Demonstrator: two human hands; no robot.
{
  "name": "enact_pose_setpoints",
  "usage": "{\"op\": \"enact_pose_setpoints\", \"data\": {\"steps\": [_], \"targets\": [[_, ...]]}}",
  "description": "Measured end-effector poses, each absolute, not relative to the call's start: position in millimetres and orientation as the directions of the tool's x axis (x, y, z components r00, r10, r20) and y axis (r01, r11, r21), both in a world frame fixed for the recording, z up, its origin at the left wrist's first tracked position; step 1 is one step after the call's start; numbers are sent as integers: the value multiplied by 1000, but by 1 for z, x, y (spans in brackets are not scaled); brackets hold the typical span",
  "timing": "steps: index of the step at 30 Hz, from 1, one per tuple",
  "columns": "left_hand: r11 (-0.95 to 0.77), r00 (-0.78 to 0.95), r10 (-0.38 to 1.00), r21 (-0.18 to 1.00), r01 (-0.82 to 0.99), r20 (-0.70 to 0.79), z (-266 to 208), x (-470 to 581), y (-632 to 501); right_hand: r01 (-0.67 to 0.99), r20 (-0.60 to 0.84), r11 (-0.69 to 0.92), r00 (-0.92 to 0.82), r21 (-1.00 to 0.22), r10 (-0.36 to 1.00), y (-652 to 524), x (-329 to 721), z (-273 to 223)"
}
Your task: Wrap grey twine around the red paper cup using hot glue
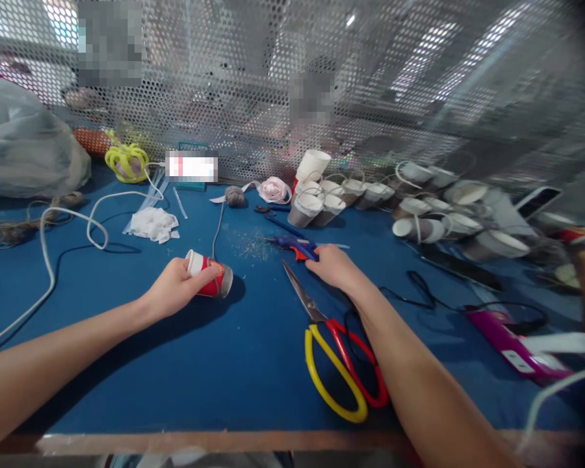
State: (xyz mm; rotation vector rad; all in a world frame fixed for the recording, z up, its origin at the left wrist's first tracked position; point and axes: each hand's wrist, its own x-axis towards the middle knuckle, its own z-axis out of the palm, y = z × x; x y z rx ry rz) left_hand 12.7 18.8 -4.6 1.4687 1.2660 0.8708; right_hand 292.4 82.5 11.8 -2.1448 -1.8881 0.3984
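Note:
My left hand (pixel 170 289) grips a red paper cup (pixel 208 275) tilted on its side, its white rim toward the palm. Grey yarn wraps the cup's base end, and a strand runs up from it to a small grey yarn ball (pixel 234 196). The fingers of my right hand (pixel 334 265) are closed round the handle of a blue glue gun (pixel 292 242) with an orange trigger, its nozzle pointing left. Just below lie large scissors (pixel 316 315) with one yellow and one red handle, their blades slightly apart.
Several yarn-wrapped cups with handles (pixel 306 207) stand at the back right. A purple power strip (pixel 517 344) and dark phone (pixel 461 266) lie to the right. White cable (pixel 49 260) loops at left, near crumpled white material (pixel 153 224). A perforated metal screen (pixel 253 84) borders the blue table (pixel 199 383).

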Motion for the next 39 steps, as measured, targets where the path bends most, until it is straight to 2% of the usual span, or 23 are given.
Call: {"op": "enact_pose_setpoints", "data": {"steps": [3,5,8,11,13,18,24,29,39], "targets": [[15,190,979,953,302,-75,-5,12,19,860,-3,-146,166,-488,986,77,287,14],[8,190,979,949,315,-71,-6,12,19,782,8,-123,162,-611,987,69,283,23],[-19,222,973,942,334,-59,-8,10,19,584,-13,-49,66,-810,998,53,274,39],[-57,260,965,929,365,-43,-9,10,18,372,-132,-99,-63,-923,989,36,263,49],[-74,260,965,920,385,-31,-9,9,17,359,-153,-92,-147,-929,977,25,255,52],[-102,252,968,912,398,-1,-9,9,16,518,-92,46,-237,-854,967,9,239,51],[-32,263,963,939,342,-63,-10,10,22,657,-184,-7,-201,-754,962,1,229,48],[11,246,965,954,299,-88,-8,11,25,712,-137,20,-162,-702,977,-1,225,46],[56,228,966,960,274,-122,-8,10,26,717,17,211,-267,-665,964,-3,228,39]]}}
